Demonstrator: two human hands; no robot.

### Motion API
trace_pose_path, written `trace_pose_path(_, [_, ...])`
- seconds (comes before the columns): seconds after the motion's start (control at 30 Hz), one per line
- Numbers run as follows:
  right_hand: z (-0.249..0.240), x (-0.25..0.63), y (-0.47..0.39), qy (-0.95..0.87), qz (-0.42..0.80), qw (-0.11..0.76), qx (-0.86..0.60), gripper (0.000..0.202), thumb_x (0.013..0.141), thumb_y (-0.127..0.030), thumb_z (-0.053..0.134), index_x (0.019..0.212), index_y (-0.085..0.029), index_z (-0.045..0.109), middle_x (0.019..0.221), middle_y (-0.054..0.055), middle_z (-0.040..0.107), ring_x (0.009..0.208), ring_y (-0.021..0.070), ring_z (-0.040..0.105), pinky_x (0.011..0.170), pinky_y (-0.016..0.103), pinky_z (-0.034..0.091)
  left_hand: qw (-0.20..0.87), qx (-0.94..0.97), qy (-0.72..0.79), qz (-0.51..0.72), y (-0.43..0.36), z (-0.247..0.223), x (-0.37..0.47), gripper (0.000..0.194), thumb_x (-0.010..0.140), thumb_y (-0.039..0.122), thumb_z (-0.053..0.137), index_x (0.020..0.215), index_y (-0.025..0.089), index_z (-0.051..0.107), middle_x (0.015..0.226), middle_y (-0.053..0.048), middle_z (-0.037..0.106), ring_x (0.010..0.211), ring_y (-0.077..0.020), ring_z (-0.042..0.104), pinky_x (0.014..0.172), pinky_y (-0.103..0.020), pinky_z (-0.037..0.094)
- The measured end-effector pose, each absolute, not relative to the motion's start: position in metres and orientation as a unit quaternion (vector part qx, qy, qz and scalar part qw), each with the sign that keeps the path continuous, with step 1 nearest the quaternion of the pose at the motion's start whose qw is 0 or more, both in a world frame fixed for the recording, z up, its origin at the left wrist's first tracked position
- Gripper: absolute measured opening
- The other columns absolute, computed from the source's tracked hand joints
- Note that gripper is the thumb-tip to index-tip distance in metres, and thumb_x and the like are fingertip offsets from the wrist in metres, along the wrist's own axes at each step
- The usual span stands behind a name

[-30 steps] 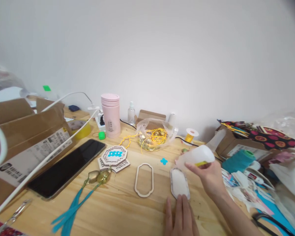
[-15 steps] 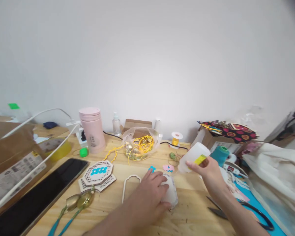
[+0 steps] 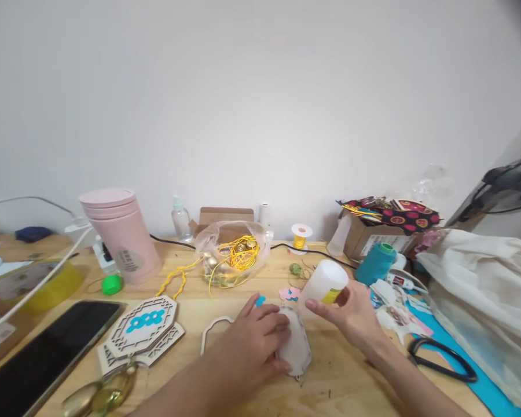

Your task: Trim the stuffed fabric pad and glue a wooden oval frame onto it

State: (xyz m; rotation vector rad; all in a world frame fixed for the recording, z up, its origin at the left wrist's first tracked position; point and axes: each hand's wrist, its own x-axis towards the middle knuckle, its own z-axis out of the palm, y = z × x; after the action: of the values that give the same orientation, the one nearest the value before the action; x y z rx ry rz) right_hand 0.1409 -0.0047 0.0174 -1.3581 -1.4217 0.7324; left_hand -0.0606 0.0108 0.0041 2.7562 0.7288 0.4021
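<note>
My left hand (image 3: 260, 336) lies with its fingertips and thumb on the left part of a white plaque (image 3: 296, 347) with a scalloped edge, pressing it to the table. In my right hand (image 3: 349, 315) is a white glue bottle (image 3: 323, 284) with a yellow label, tipped bottom-up. Its lower end, just above the plaque's top right, is hard to make out. Beyond the plaque lie pink and blue paper cutouts (image 3: 289, 294). A small blue cutout (image 3: 260, 300) is by my left fingers. Left of that hand, a thin white frame (image 3: 206, 334) is partly covered.
Hexagonal wooden pieces (image 3: 143, 327), brass bells (image 3: 113, 391) and a phone (image 3: 56, 353) lie at left, near a pink tumbler (image 3: 124, 237) and green cap (image 3: 112, 284). Behind is a bag of yellow cord (image 3: 232, 258); scissors (image 3: 443, 360) and teal thread (image 3: 375, 263) are at right.
The glue bottle has moved left and tipped more upright, its lower end closer to the plaque. My left hand stays on the plaque. The view has shifted toward the right.
</note>
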Motion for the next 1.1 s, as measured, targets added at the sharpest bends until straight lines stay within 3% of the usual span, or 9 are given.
trace_pose_path(0.53, [0.022,0.139,-0.003,-0.553,0.302,0.513,-0.583,0.027,0.05,-0.036,0.073,0.054,-0.019,0.053,0.053,-0.002,0.058,0.049,0.0148,0.051,0.043,0.024,0.042,0.135,0.944,0.255,0.159,0.011,-0.002,-0.061,0.033,0.08,0.044,0.045,0.104,0.024,0.057,0.11,-0.002,0.061,0.108,-0.0197,0.046,0.102,-0.047,0.016])
trace_pose_path(0.8, [0.017,0.149,-0.007,-0.566,0.39,0.482,-0.544,0.023,0.051,-0.032,0.074,0.062,-0.017,0.059,0.057,0.0,0.061,0.054,0.0175,0.056,0.05,0.027,0.047,0.168,0.938,0.267,0.145,0.011,0.002,-0.061,0.027,0.084,0.036,0.041,0.104,0.024,0.056,0.112,0.0,0.06,0.111,-0.0186,0.044,0.102,-0.049,0.014])
trace_pose_path(0.97, [0.017,0.144,-0.003,-0.545,0.315,0.527,-0.571,0.025,0.05,-0.033,0.074,0.057,-0.018,0.055,0.055,-0.001,0.059,0.05,0.0149,0.053,0.045,0.024,0.044,0.191,0.93,0.282,0.139,0.011,0.003,-0.059,0.025,0.086,0.031,0.04,0.104,0.023,0.055,0.112,0.0,0.06,0.11,-0.0175,0.044,0.102,-0.05,0.012])
trace_pose_path(1.1, [0.016,0.145,-0.002,-0.54,0.35,0.519,-0.563,0.026,0.05,-0.033,0.074,0.06,-0.018,0.057,0.057,0.0,0.061,0.052,0.0156,0.054,0.047,0.025,0.045,0.204,0.928,0.281,0.137,0.012,0.004,-0.06,0.025,0.086,0.032,0.038,0.104,0.023,0.055,0.112,-0.001,0.06,0.111,-0.0188,0.044,0.101,-0.052,0.012])
